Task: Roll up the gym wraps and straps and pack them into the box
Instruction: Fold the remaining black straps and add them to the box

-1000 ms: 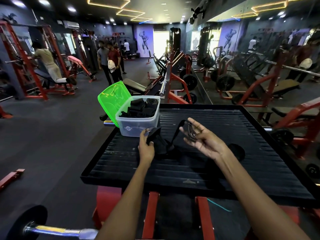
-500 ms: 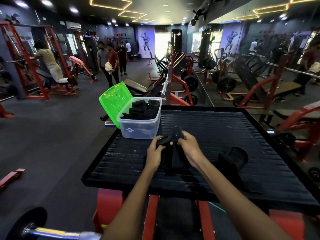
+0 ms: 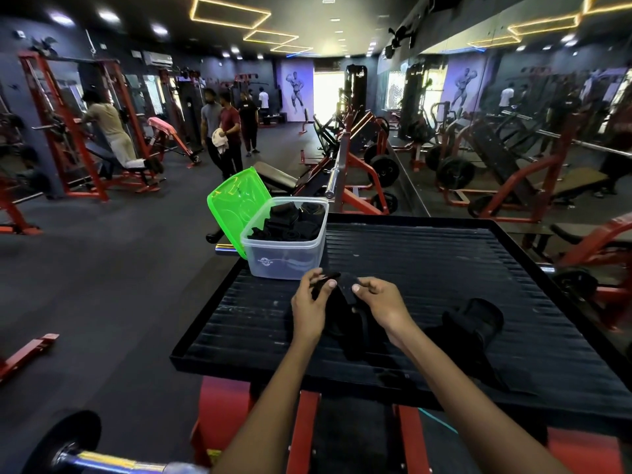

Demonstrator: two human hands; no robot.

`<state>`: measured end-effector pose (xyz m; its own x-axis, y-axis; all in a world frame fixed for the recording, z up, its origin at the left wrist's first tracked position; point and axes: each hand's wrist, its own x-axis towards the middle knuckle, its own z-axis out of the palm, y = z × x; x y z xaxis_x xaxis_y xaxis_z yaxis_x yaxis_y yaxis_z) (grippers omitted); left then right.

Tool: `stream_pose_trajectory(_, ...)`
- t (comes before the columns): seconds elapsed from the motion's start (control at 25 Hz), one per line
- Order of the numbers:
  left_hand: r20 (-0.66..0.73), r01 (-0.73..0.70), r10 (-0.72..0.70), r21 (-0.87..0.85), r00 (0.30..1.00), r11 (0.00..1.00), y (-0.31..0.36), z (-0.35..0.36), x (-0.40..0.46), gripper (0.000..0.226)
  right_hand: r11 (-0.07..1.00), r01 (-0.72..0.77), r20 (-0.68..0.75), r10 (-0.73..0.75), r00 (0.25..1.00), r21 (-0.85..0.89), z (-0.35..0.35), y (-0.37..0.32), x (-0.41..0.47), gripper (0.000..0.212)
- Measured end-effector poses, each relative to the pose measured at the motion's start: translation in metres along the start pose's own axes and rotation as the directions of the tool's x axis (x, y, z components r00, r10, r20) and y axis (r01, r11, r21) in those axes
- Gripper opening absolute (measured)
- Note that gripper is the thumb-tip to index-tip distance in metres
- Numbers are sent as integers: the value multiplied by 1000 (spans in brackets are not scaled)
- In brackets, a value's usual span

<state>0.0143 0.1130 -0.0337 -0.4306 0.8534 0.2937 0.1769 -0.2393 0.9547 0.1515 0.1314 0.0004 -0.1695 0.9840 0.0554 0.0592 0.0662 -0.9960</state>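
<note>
Black ribbed platform [image 3: 444, 268]: both hands [image 3: 345, 302] pinch a strap [image 3: 342, 299] beside the packed box [image 3: 287, 258]; another wrap [image 3: 475, 323] lies right.

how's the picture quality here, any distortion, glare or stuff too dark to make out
Head view: wide-angle bending curves the ceiling light strips and the black platform edges; the bright doorway is blown out; the black strap held by the left hand and right hand blends into the dark surface, so its folds are hard to read; the clear box and green lid stay crisp.
</note>
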Motion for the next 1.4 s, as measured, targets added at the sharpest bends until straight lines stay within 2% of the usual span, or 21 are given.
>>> stream_pose_trajectory(0.12, 7, 118, -118, -13, 993, 993, 1, 0, -1, 28, 997, 32, -73, -37, 997, -75, 1, 8, 3, 19)
stream_pose_trajectory(0.24, 92, 26, -29, 27, 995, 999, -3, 1, 1, 26, 990, 99, -156, -114, 981, -101, -1, 8, 4, 19)
stream_pose_trajectory(0.36, 143, -38, 35, 19, 989, 999, -4, 1, 1, 37, 998, 64, -137, -64, 989, 0, -1, 7, 4, 15)
stream_pose_trajectory(0.52, 185, -105, 96, 40, 978, 994, -3, 1, 0, 32, 998, -15, -145, 24, 989, 67, 1, -1, 7, 9)
stream_pose_trajectory(0.68, 257, -210, 177, 106, 950, 972, 4, -1, -5, 32, 999, -9, -145, 4, 989, -36, 5, -6, 14, 11)
stream_pose_trajectory(0.84, 309, -233, 184, 131, 933, 964, 6, -2, -8, 41, 964, -5, -263, -68, 962, -267, 6, -13, 17, 16)
stream_pose_trajectory(0.96, 308, -229, 181, 128, 934, 965, 9, -2, -9, 40, 945, 16, -220, -92, 971, -326, 0, -17, 22, 11)
stream_pose_trajectory(1.08, 299, -270, 227, 109, 927, 957, 9, -2, -9, 29, 950, -41, -44, 29, 999, -309, -8, -23, 32, 29)
stream_pose_trajectory(1.12, 300, -271, 227, 112, 927, 956, 9, -1, -9, 29, 955, -47, 31, 58, 998, -293, -11, -25, 35, 28)
stream_pose_trajectory(1.24, 278, -209, 167, 126, 946, 970, 6, -1, -8, 33, 980, -7, 161, 40, 986, -201, -11, -28, 37, 7)
stream_pose_trajectory(1.32, 258, -184, 141, 151, 956, 971, 4, -2, -6, 32, 984, 52, 93, -36, 995, -170, -9, -26, 38, 15)
stream_pose_trajectory(1.4, 260, -187, 135, 184, 956, 965, 3, -2, -5, 30, 979, 128, -55, -138, 989, -159, -9, -31, 39, 19)
